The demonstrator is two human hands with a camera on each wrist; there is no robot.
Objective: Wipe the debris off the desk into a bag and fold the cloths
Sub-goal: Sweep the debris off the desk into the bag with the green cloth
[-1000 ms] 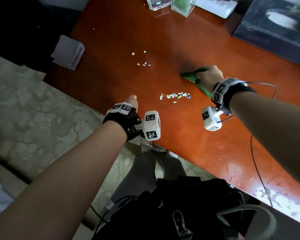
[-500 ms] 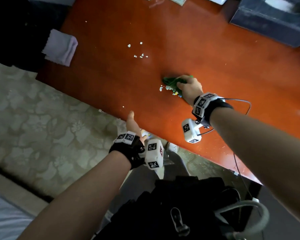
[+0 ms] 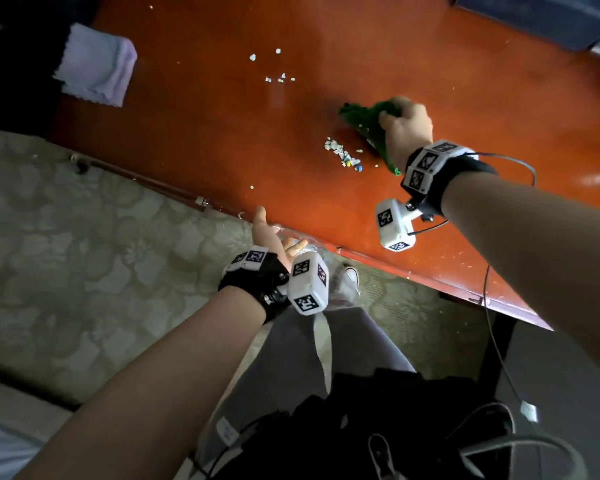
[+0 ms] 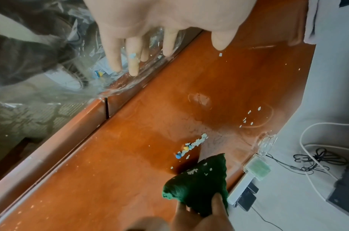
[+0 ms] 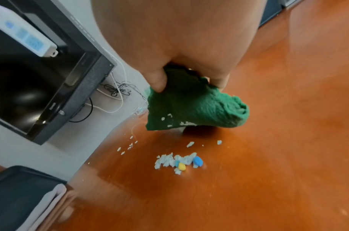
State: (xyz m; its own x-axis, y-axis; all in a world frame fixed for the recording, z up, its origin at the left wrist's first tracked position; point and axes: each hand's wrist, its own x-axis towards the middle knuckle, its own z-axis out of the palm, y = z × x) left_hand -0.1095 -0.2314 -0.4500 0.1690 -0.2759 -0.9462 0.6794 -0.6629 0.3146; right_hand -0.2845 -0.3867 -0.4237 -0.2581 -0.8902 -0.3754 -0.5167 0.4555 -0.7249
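My right hand [image 3: 407, 128] grips a bunched green cloth [image 3: 369, 121], held just above the orange-brown desk [image 3: 205, 140], with white crumbs stuck to its lower edge [image 5: 186, 123]. In front of the cloth lies a pile of white crumbs [image 3: 342, 155] with a blue and a yellow bit [image 5: 178, 161]. My left hand [image 3: 274, 237] is at the desk's near edge. Its straight fingers [image 4: 134, 62] lie against a clear plastic bag [image 4: 80, 62] that hangs below the edge and holds some bits. The thumb reaches over the desk top.
A folded lilac cloth [image 3: 96, 65] lies at the desk's far left corner. A smaller scatter of crumbs [image 3: 279, 77] sits further back. A dark box [image 3: 534, 15] stands at the far right. A power strip [image 4: 240, 187] and a clear container [image 4: 257, 168] line the back edge.
My right hand swept the cloth through the crumbs toward the near edge, then lifted it back behind the pile. My left hand dropped from the desk top to the edge.
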